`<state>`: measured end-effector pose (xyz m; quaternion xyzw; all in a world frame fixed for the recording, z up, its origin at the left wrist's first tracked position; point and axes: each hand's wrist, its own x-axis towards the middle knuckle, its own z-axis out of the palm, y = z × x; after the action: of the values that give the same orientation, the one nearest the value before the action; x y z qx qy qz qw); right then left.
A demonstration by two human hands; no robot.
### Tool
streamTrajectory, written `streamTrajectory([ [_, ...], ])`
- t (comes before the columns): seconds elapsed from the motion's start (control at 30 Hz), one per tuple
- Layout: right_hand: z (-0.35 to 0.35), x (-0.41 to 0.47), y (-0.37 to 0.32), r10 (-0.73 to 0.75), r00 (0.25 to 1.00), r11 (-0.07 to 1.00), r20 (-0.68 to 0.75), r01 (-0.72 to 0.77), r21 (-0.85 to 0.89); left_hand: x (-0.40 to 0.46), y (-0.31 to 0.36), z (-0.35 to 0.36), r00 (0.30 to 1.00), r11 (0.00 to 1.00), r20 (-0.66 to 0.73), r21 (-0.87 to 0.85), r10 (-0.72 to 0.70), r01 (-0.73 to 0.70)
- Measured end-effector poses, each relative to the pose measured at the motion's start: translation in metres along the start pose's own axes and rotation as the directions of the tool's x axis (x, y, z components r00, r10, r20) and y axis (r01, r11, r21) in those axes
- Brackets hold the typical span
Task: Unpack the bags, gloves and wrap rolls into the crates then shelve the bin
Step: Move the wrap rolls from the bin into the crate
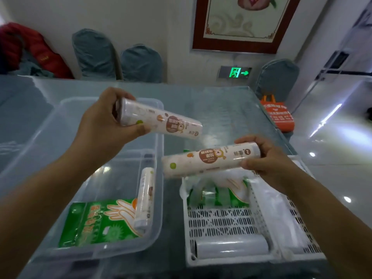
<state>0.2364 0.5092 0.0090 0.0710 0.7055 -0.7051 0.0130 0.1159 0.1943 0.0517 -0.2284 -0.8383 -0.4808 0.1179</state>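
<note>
- Glass-topped table (pixel 221 109) in a pale-walled room, carrying two containers side by side; blue-covered chairs (pixel 112 57) stand along its far edge, one draped with a red jacket (pixel 30 49).
- Background: framed picture (pixel 241 23) on the wall, lit green exit sign (pixel 238 72) below it, orange tote bag (pixel 278 115) on a chair at the table's right corner.
- Clear plastic bin (pixel 159 178), left of centre: holds a green glove pack (pixel 96 222) printed with hand outlines, lying flat at the near end, and one wrap roll (pixel 145 198) lying lengthwise against the bin's right wall, its near end overlapping the pack.
- White slotted crate (pixel 221 224), right of centre: green-printed glove packs (pixel 217 195) lie at its far end, a plain white bag roll (pixel 231 246) lies crosswise at its near end, and further white plastic lies along its right side, too blurred to identify.
- Left hand (pixel 104 125): fingers curled around the end of a printed wrap roll (pixel 161 119), held in the air above the far part of the bin, its free end pointing right.
- Right hand (pixel 263 156): fingers and thumb gripping the right end of a second printed wrap roll (pixel 207 160), held nearly level above the far end of the crate, its free end pointing left.
- Relation of the two held rolls: apart, the left-hand one higher and farther away.
</note>
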Motion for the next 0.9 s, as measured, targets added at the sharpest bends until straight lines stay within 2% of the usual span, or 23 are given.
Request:
streamTrajectory([
  [0.1,-0.049,-0.016,0.033,0.119,0.993,0.991,0.015,-0.12,0.055,-0.016,0.022,0.04,0.998,0.998,0.03,0.03,-0.058,0.057],
  [0.27,-0.089,-0.024,0.099,0.309,0.95,0.949,0.052,-0.304,-0.08,-0.048,0.045,0.094,0.985,0.978,0.103,0.173,-0.135,0.116],
  [0.33,-0.091,-0.027,0.121,0.35,0.934,0.932,0.068,-0.339,-0.127,-0.062,0.049,0.115,0.98,0.968,0.126,0.217,-0.155,0.125],
  [0.5,-0.086,-0.033,0.157,0.353,0.93,0.917,0.108,-0.321,-0.236,-0.097,0.036,0.157,0.951,0.952,0.122,0.146,-0.285,0.267],
  [0.6,-0.083,-0.035,0.168,0.271,0.952,0.852,0.145,-0.167,-0.497,-0.115,0.016,0.175,0.917,0.919,0.08,0.096,-0.39,0.382],
  [0.63,-0.082,-0.035,0.171,0.214,0.961,0.781,0.173,-0.062,-0.622,-0.119,0.01,0.181,0.902,0.904,0.071,0.087,-0.425,0.419],
  [0.7,-0.081,-0.037,0.176,0.086,0.962,0.567,0.259,0.166,-0.807,-0.125,0.001,0.193,0.877,0.879,0.061,0.049,-0.476,0.473],
  [0.73,-0.081,-0.039,0.178,0.045,0.956,0.475,0.289,0.234,-0.848,-0.128,-0.003,0.199,0.87,0.871,0.064,-0.004,-0.489,0.491],
  [0.8,-0.081,-0.043,0.18,-0.006,0.949,0.374,0.316,0.295,-0.879,-0.134,-0.01,0.211,0.846,0.839,0.095,-0.11,-0.525,0.533],
  [0.9,-0.083,-0.05,0.182,-0.107,0.913,0.234,0.393,0.407,-0.883,-0.141,-0.02,0.225,0.788,0.785,0.167,-0.103,-0.592,0.611],
])
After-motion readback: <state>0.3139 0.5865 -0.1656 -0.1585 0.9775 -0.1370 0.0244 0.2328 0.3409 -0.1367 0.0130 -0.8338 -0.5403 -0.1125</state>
